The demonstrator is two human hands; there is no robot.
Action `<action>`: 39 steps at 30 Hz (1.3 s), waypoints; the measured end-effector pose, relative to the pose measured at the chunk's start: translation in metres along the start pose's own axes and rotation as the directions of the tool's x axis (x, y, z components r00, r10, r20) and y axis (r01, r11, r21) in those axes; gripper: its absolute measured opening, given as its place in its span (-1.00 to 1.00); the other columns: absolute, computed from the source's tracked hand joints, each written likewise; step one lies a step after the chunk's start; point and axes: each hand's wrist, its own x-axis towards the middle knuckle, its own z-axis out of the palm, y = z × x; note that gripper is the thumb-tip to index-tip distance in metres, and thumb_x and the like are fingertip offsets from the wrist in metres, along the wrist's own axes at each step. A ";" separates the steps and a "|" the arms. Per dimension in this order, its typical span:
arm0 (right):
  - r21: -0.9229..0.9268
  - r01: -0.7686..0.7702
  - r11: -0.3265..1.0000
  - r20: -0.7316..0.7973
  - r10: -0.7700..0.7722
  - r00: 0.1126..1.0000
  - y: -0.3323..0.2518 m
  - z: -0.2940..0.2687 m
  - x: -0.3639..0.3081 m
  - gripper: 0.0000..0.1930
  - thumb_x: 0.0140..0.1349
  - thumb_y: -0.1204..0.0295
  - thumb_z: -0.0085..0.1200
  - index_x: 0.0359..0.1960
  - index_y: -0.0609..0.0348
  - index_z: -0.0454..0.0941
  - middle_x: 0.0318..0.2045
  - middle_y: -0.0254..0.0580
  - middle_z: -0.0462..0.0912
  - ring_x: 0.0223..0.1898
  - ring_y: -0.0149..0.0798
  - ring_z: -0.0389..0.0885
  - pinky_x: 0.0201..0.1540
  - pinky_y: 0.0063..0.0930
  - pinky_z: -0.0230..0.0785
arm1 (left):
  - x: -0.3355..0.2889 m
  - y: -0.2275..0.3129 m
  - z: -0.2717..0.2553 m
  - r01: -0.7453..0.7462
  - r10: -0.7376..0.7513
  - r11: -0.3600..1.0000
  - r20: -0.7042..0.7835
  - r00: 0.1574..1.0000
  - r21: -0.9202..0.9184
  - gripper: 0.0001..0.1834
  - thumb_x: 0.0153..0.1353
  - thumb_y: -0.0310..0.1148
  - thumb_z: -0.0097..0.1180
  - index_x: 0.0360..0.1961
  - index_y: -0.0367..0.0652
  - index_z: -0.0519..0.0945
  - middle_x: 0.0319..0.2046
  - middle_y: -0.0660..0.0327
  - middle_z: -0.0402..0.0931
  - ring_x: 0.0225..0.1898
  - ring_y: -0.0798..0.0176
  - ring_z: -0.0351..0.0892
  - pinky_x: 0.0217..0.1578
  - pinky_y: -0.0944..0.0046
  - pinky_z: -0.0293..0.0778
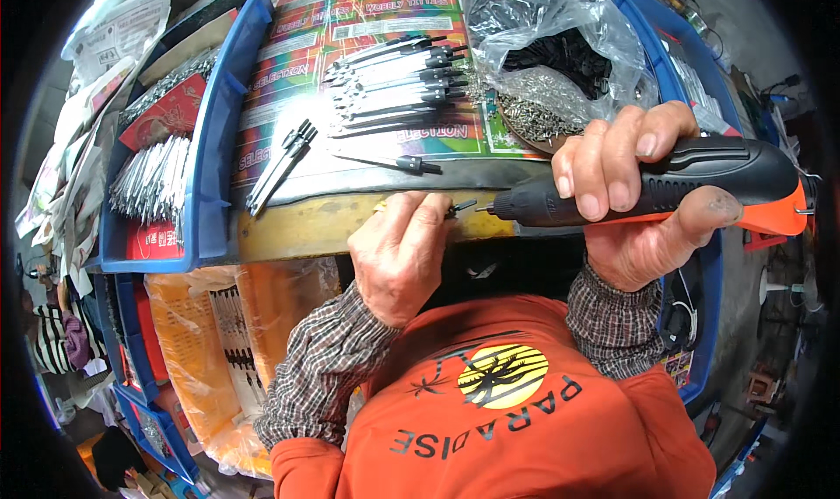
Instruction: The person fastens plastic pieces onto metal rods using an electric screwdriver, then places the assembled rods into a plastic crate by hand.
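A black and orange electric screwdriver (665,188) is gripped in the right hand (639,193), fingers wrapped over the black body and thumb beneath near the orange rear; it is held level, its tip pointed to the left. The left hand (401,254) is closed in a pinch around a small metal piece with a black end (459,207), held at the near edge of the worktop (297,223), just beside the driver's tip; whether tip and piece touch cannot be told. Farther back on the worktop, a row of finished metal pieces with black ends (394,83) is laid side by side on a colourful printed sheet (289,70), with a few more pieces (282,165) set apart to the left. A clear plastic bag (560,35) holding small screws and dark parts is seen at the upper right. A blue tray (214,114) bounds the left side, with bundles of metal strips (149,180) beyond it
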 end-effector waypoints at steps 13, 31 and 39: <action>-0.015 0.022 1.000 0.146 -0.020 0.989 0.001 -0.002 0.000 -0.43 -0.03 -0.17 0.04 -0.31 0.09 0.29 -0.62 -0.40 0.35 -0.61 -0.42 0.38 -0.43 -0.47 0.27 | -0.014 0.036 -0.029 0.742 -0.620 0.118 0.535 0.574 -0.660 -0.76 0.17 -0.59 -0.09 -0.10 -0.38 0.36 -0.32 0.21 0.46 -0.47 0.54 0.37 -0.45 0.57 0.34; -0.036 0.067 0.997 0.343 -0.050 0.938 0.014 0.001 -0.001 -0.39 -0.05 -0.20 0.02 -0.30 0.11 0.25 -0.60 -0.38 0.37 -0.62 -0.42 0.40 -0.45 -0.49 0.31 | -0.028 0.043 -0.012 0.606 -0.657 -0.366 0.657 0.369 -0.706 -0.87 0.14 -0.57 -0.04 -0.25 -0.33 0.42 -0.34 0.14 0.47 -0.53 0.44 0.37 -0.63 0.53 0.25; -0.042 0.023 0.999 0.339 -0.007 0.941 0.014 0.004 -0.002 -0.39 -0.06 -0.19 0.04 -0.29 0.13 0.25 -0.60 -0.36 0.37 -0.62 -0.40 0.40 -0.44 -0.47 0.30 | -0.026 0.045 -0.003 0.559 -0.700 -0.371 0.619 0.356 -0.741 -0.94 0.15 -0.57 -0.05 -0.35 -0.36 0.42 -0.57 0.19 0.43 -0.61 0.46 0.35 -0.67 0.54 0.24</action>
